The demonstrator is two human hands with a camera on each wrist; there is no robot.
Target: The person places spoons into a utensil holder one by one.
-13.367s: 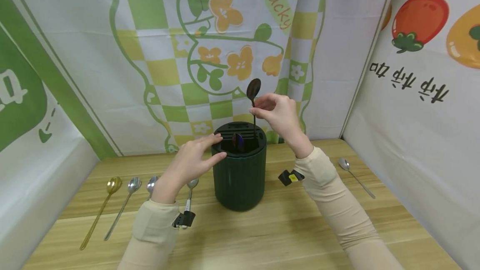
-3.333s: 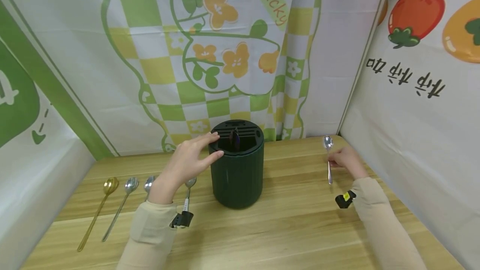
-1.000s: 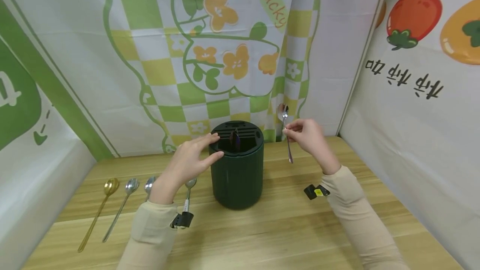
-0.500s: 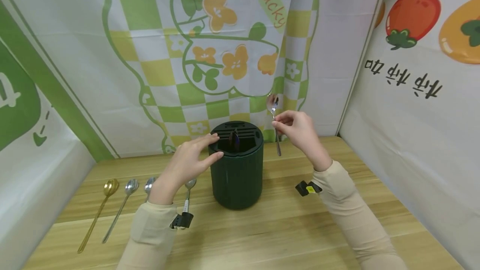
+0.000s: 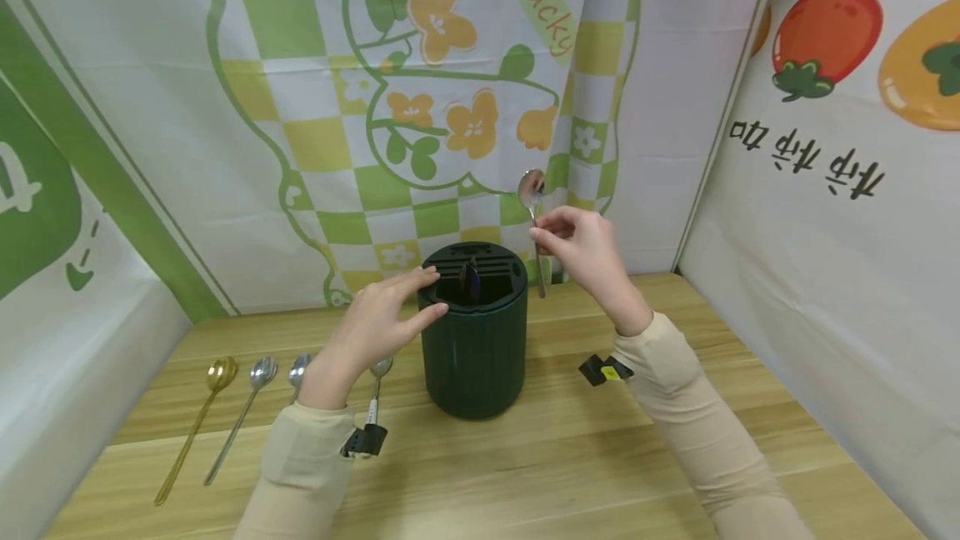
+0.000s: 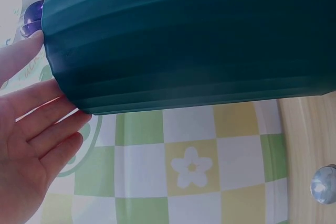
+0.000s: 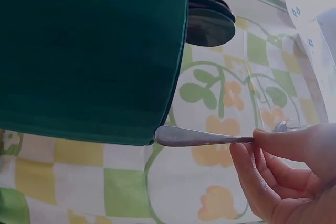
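A dark green ribbed utensil holder (image 5: 475,365) stands upright mid-table. Dark spoons (image 7: 210,24) poke out of its top, their bowls up; in the head view they show in its large front opening. My left hand (image 5: 382,323) rests at the holder's left rim, fingers fairly straight, thumb in front. My right hand (image 5: 585,248) pinches a silver spoon (image 5: 532,187) by the handle between thumb and fingers. That spoon is nearly upright, bowl at the top. Its handle end (image 7: 170,136) hangs just beside the holder's right rim, outside the opening.
Left on the wooden table (image 5: 480,482) lie a gold spoon (image 5: 221,373), a silver spoon (image 5: 262,372), another (image 5: 298,369) partly behind the left wrist, and one with a white handle label (image 5: 381,368). Printed cloth (image 5: 300,48) hangs right behind the holder.
Earlier, my right hand held a dark spoon over the holder. It then picked up the silver spoon from the table's right side and carried it left and up. My left hand stays put.
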